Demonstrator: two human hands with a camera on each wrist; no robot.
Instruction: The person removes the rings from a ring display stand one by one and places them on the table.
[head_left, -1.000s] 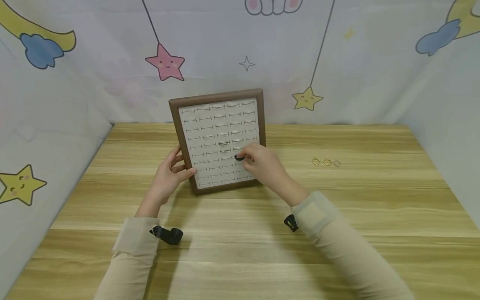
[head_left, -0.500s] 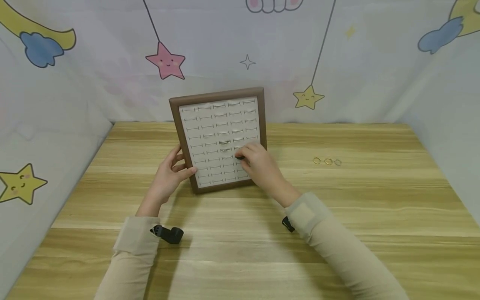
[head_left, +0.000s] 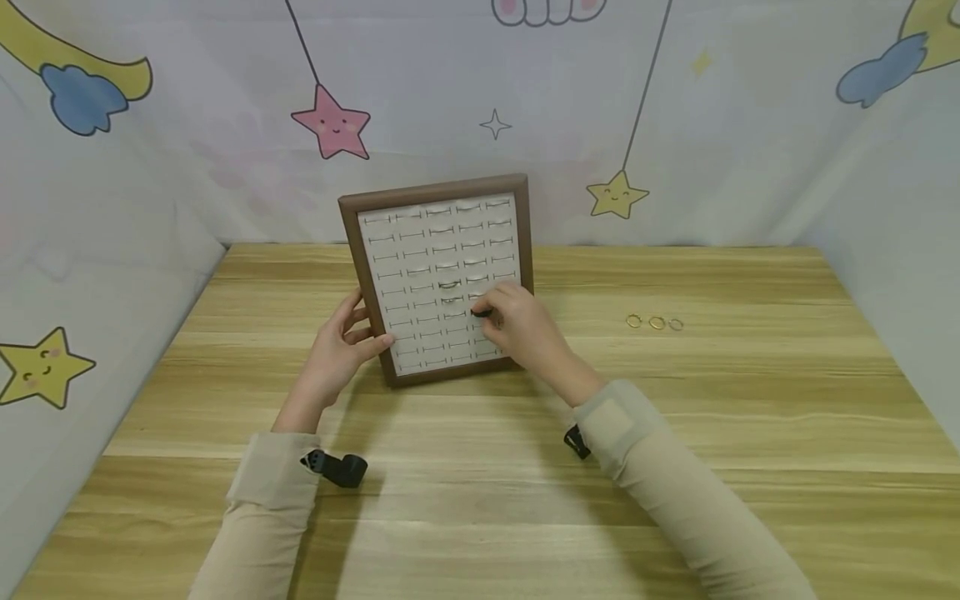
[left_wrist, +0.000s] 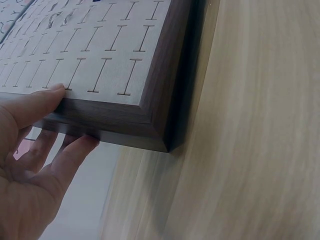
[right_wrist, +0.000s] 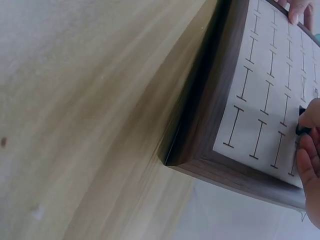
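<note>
Starting at the left of the frame, the left hand [head_left: 339, 350] gripped the left edge of the ring display tray [head_left: 442, 279], thumb [left_wrist: 37, 102] curled over the brown frame's rim, other fingers loosely spread behind it. This grip looked the same as a second earlier; the tray, propped tilted on the table [head_left: 480, 467] at center frame, had shifted only slightly.

Center: two silver rings [head_left: 449, 292] sat in slots in the tray's middle rows; the other slots that show looked bare.

Just right of those, the right hand [head_left: 521, 329] pinched a dark ring [head_left: 481, 313] between thumb and fingertips, pressed against the white slotted pad in the lower right part of the tray. A second ago the ring showed more fully at the fingertips and a bit lower; by now the hand had edged up and in, and only a sliver of the ring showed. Judged: ring was being seated into a slot, not yet released. The right wrist view showed the dark ring [right_wrist: 303, 131] at the fingertips against the pad; how deep it sat I cannot tell.

Right of center frame: three small rings [head_left: 655, 323] lay in a row on the table, well apart from the tray, unmoved, so likely still waiting to be placed.
</note>
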